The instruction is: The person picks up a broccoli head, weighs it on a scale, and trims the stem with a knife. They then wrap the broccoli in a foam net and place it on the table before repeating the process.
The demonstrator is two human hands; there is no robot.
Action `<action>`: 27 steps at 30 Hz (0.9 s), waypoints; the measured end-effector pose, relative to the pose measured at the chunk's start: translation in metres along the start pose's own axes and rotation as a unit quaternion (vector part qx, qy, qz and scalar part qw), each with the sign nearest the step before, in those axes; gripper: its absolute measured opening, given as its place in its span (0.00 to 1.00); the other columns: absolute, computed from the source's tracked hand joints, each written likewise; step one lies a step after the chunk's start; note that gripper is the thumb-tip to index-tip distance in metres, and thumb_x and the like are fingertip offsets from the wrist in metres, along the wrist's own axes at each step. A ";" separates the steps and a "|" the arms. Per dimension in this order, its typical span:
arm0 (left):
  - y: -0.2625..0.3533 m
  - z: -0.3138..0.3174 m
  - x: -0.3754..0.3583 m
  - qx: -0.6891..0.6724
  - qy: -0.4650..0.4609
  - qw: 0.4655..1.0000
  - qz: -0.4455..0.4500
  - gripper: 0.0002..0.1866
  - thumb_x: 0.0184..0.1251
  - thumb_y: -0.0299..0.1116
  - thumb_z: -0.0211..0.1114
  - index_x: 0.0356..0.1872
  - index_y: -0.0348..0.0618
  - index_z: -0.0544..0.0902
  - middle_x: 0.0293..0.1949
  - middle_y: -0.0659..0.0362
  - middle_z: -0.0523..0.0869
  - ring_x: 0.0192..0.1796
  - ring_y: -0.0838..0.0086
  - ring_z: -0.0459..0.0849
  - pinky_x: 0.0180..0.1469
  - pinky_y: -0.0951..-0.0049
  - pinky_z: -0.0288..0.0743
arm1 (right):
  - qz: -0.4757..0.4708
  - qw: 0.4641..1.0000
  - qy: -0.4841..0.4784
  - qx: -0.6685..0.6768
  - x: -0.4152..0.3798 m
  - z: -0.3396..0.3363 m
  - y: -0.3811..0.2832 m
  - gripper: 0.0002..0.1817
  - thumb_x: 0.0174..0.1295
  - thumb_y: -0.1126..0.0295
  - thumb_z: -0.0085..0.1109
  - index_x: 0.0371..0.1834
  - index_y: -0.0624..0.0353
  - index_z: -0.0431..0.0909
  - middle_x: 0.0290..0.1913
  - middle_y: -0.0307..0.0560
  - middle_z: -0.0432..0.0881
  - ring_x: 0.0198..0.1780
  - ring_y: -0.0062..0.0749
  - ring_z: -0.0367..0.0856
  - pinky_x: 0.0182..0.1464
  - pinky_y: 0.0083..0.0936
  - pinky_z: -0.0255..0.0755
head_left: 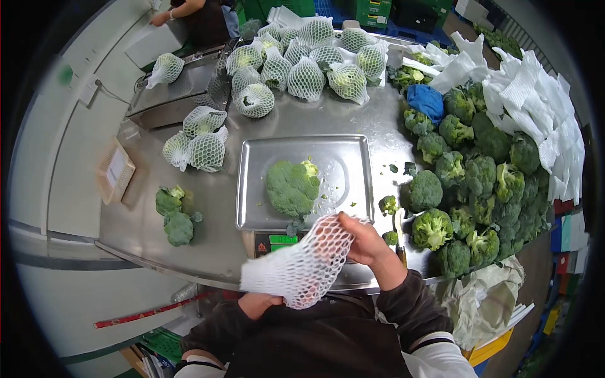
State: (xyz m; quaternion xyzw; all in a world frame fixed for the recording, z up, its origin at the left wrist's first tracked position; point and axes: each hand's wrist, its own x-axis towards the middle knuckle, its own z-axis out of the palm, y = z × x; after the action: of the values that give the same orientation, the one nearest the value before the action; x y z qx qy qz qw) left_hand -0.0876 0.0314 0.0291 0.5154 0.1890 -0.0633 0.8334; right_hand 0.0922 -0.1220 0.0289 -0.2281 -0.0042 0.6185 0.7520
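A white foam net sleeve (301,264) is stretched between my two hands just in front of my chest. My right hand (365,242) grips its upper end, near the front edge of the scale. My left hand (258,303) holds its lower end, mostly hidden behind the net. A bare broccoli head (291,187) lies on the steel scale tray (350,157), with green crumbs around it. The scale's green display (283,239) shows below the tray.
A heap of bare broccoli (479,189) and white net sleeves (535,107) fill the right side. Netted broccoli (302,63) sit at the back and left (198,145). Two bare heads (174,214) lie front left. Another person (195,16) stands at the far end.
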 end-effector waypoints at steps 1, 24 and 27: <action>-0.032 -0.021 0.010 -0.361 0.011 0.922 -0.142 0.18 0.67 0.37 0.53 0.51 0.34 0.75 0.47 0.52 0.82 0.49 0.68 0.81 0.55 0.66 0.75 | -0.001 1.000 -0.004 -0.003 0.003 0.000 -0.004 0.19 0.64 0.62 0.56 0.52 0.64 0.74 0.46 0.49 0.82 0.44 0.33 0.82 0.49 0.28 0.75; 0.039 0.001 0.019 -0.433 -0.048 0.900 -0.028 0.39 0.65 0.63 0.41 0.54 0.30 0.72 0.48 0.43 0.80 0.49 0.54 0.81 0.54 0.57 0.75 | -0.141 0.716 -0.006 -0.683 -0.031 0.085 -0.019 0.14 0.67 0.64 0.46 0.42 0.62 0.78 0.29 0.51 0.80 0.25 0.33 0.80 0.30 0.25 0.72; 0.000 -0.029 0.038 -0.386 0.057 0.916 -0.089 0.29 0.65 0.52 0.42 0.41 0.31 0.79 0.40 0.44 0.84 0.45 0.57 0.83 0.54 0.59 0.75 | -0.050 0.965 0.128 -0.222 -0.026 0.054 -0.006 0.15 0.68 0.68 0.41 0.39 0.66 0.78 0.30 0.47 0.82 0.26 0.23 0.81 0.30 0.18 0.76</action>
State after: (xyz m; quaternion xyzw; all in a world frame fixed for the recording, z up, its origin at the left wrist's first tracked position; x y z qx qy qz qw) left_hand -0.0601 0.0605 0.0030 0.1375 0.2910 -0.0300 0.9463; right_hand 0.0762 -0.1282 0.0868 -0.4663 -0.0569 0.5289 0.7068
